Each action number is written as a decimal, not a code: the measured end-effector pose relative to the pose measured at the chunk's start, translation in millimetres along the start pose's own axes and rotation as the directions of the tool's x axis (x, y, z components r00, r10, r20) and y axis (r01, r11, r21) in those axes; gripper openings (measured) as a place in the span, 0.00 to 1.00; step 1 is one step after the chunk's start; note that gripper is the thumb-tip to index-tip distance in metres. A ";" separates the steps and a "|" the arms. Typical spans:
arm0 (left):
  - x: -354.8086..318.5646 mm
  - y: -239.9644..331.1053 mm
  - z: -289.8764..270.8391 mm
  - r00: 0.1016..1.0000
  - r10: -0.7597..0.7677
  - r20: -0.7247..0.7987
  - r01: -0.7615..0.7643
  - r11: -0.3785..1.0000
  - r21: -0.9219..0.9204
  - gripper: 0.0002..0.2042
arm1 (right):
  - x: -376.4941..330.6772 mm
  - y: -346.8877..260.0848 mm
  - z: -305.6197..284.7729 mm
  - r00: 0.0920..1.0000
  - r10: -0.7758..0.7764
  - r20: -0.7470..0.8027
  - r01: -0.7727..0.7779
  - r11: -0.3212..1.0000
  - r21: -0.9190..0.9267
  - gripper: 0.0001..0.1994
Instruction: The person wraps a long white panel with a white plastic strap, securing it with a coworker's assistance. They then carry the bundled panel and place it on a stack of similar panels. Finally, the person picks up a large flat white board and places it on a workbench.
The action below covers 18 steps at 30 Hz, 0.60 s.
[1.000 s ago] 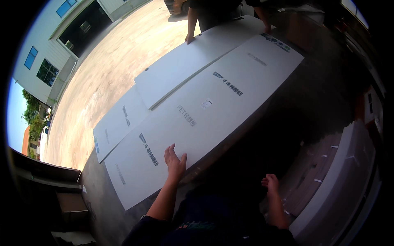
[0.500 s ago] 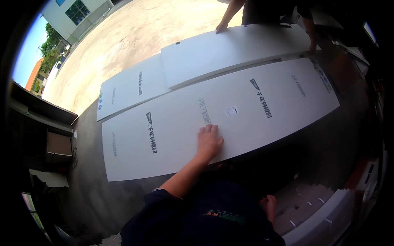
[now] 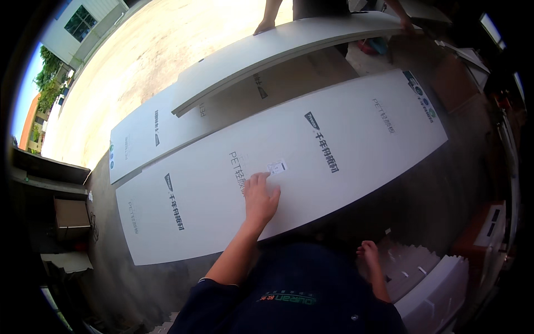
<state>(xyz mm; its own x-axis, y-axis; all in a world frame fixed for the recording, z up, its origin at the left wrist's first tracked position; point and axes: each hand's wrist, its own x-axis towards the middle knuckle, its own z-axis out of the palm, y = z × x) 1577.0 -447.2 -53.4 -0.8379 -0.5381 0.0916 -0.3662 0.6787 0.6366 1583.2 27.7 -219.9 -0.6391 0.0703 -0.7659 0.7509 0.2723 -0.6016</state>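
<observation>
My left hand (image 3: 260,199) lies palm down on a large white printed panel (image 3: 356,133), its fingers stretched out beside a small white label (image 3: 276,166). It is open and grips nothing. My right hand (image 3: 367,252) hangs near my body at the lower right, fingers curled in, with nothing visible in it. Beyond my panel, another printed white panel (image 3: 136,139) lies partly covered. Above that one, a plain white panel (image 3: 278,47) is tilted up, its near edge raised. A co-worker's two hands (image 3: 265,26) hold this upper panel at the far side.
Stacked pale boards with ragged wrapping (image 3: 439,295) stand at the lower right, close to my right forearm. A cardboard box (image 3: 71,212) sits at the left. Further boards and boxes (image 3: 459,80) line the right side. Sunlit concrete ground (image 3: 139,61) stretches beyond the panels.
The co-worker's panel has lifted and tilted, moving away and uncovering more of the printed panel beneath. The view has shifted; my left hand still rests on the near panel, now closer to the label.
</observation>
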 end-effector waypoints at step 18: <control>55.6 81.4 54.8 0.991 -0.129 0.040 0.134 0.901 -0.413 0.16 | 68.7 54.8 -79.9 0.983 0.075 -0.170 -0.043 0.982 0.184 0.07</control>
<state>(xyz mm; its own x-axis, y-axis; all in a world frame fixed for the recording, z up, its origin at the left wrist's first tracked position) 1478.4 -394.5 -38.5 -0.7995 -0.6003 -0.0220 -0.2747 0.3327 0.9021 1567.2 124.1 -287.3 -0.6002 0.2521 -0.7591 0.7954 0.0878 -0.5997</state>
